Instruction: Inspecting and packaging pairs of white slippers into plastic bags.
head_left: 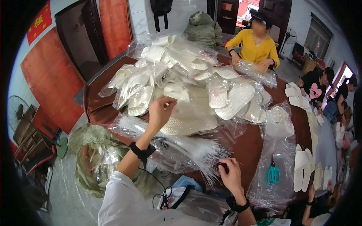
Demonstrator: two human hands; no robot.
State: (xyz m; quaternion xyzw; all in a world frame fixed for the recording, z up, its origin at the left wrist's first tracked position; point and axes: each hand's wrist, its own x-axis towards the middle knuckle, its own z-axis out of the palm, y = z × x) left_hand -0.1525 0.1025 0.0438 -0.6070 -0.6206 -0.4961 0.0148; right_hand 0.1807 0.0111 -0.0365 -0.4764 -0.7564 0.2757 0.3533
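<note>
My left hand [161,112] is raised over the near side of a heap of cream slippers [188,124] in clear plastic bags. Its thumb and fingers are drawn together in a pinch; whatever is in them is too small to make out. To the right, my right hand [232,176] hovers beside the loose ends of a bundle of thin white plastic strips [196,148]. Its thumb and forefinger are apart, with nothing visible between them. The strips lie in clear plastic wrap along the near edge of the brown-covered table [247,152].
Teal-handled scissors [273,174] lie on clear plastic bags at the right. A green woven sack [88,162] holding bagged items stands on the floor at left. Across the table, a person in yellow [252,47] handles a bagged item. Unbagged slippers [302,167] and other people are at far right.
</note>
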